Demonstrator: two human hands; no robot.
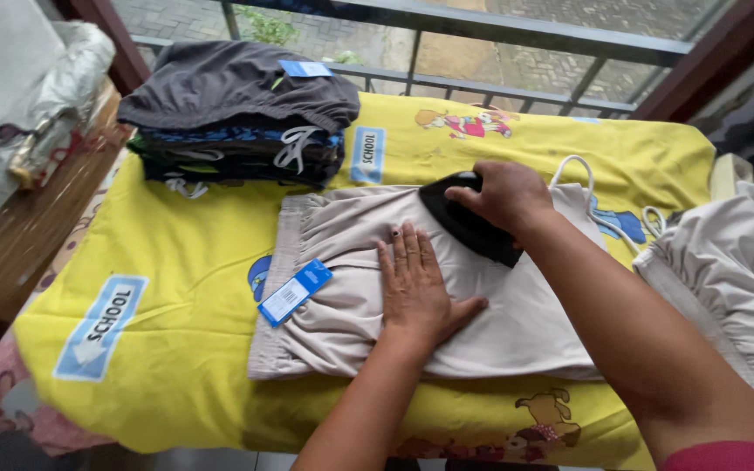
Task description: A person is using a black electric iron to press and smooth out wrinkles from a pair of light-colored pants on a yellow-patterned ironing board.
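Beige shorts (517,323) with an elastic waistband lie flat on a yellow printed cloth (185,262). My left hand (416,292) presses palm-down on the shorts near the waistband, fingers spread. My right hand (503,196) grips a black iron (469,228) that rests on the upper part of the shorts. A blue and white tag (294,292) hangs off the waistband, left of my left hand. A white drawstring (569,166) loops out beyond my right hand.
A stack of folded dark clothes (237,113) sits at the back left. Another beige garment (726,279) lies bunched at the right edge. A metal railing (482,52) runs behind; a wooden surface (19,235) with a plastic-wrapped bundle (19,105) stands left.
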